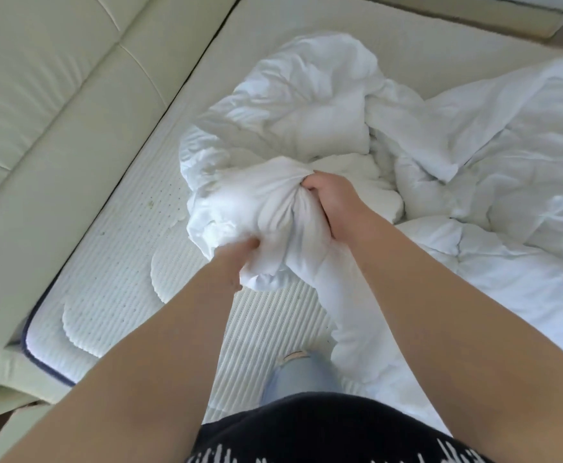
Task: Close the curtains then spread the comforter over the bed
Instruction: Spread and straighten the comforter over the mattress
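Observation:
A white comforter [306, 105] lies crumpled in a heap on the bare mattress [106, 289], trailing off to the right. A bunched end of it is lifted above the mattress. My left hand [236, 262] grips the underside of that bunch, its fingers buried in the cloth. My right hand [333, 198] grips the gathered fabric from the right side, fingers curled round a twist of it. No curtains are in view.
A cream padded headboard [46, 105] runs along the mattress's left side. The mattress has a dark piped edge [29, 345] at its near corner. My knee in light jeans [300, 372] rests on the mattress below my arms.

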A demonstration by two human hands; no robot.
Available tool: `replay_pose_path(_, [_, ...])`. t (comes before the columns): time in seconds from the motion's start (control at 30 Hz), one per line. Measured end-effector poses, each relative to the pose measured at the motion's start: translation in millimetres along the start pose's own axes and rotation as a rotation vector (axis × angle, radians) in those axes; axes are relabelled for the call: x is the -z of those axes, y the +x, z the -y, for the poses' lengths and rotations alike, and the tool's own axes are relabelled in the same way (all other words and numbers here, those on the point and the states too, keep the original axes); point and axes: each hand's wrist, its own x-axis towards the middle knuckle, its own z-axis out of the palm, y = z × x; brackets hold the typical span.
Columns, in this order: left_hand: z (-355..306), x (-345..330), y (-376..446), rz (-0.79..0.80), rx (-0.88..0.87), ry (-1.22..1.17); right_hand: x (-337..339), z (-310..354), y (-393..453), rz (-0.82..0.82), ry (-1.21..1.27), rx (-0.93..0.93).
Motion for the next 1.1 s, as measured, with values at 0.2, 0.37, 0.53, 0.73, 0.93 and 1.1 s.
replay_pose_path(0.2, [-21,-10,15,-0.167,-0.248,0.228,17,-4,17,-0.065,-0.173,-0.029])
replay_pose_path(0.37, [-23,28,21,-0.358,-0.274,0.073,8,-28,36,-0.513,-1.113,0.472])
replay_pose_path(0.53, [-38,67,13,-0.294,-0.384,0.361,-78,-66,27,0.167,-1.462,0.612])
replay_pose_path(0.73, [-24,134,9,-0.126,-0.385,0.085,-140,-88,39,0.275,-0.983,0.241])
replay_pose_path(0.93, [93,207,36,-0.46,0.035,0.476,-190,-88,18,0.458,-0.55,0.125])
replay_pose_path(1.1, [148,195,31,-0.009,0.362,-0.662,-212,-104,13,0.492,-0.415,0.014])
